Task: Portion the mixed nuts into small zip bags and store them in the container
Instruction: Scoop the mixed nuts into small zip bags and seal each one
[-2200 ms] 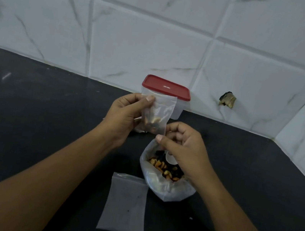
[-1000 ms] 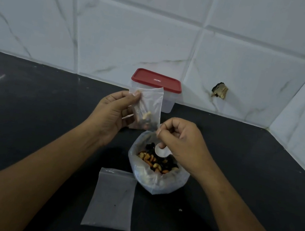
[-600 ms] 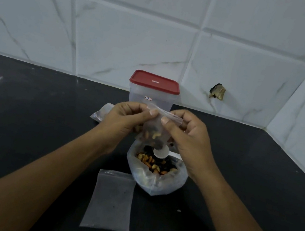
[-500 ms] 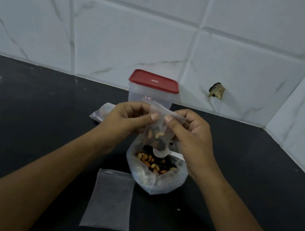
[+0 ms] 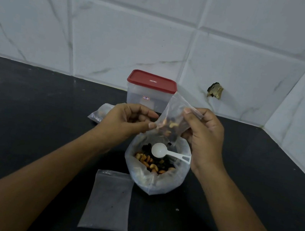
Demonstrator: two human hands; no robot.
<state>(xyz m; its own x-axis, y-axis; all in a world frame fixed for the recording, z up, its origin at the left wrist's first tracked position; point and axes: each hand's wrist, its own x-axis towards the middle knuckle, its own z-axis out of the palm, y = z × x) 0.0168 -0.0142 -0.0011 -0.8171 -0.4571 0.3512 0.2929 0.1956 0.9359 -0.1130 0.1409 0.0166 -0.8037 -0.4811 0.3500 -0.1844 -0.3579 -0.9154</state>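
Sealing step, I judge. Part-filled small zip bag (image 5: 174, 119) is held tilted over the big nut bag (image 5: 154, 176) on the worktop (image 5: 23, 134) — right hand (image 5: 202, 137) fingers pinch its top strip, left hand (image 5: 128, 119) fingers pinch its lower corner. Scoop (image 5: 159, 150) rests in the nuts. Next move calls for pressing the zip closed end to end, then opening the red-lidded container (image 5: 150, 92) — its lid is on

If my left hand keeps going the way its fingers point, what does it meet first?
The small bag of nuts that the right hand pinches; the left hand looks almost against it.
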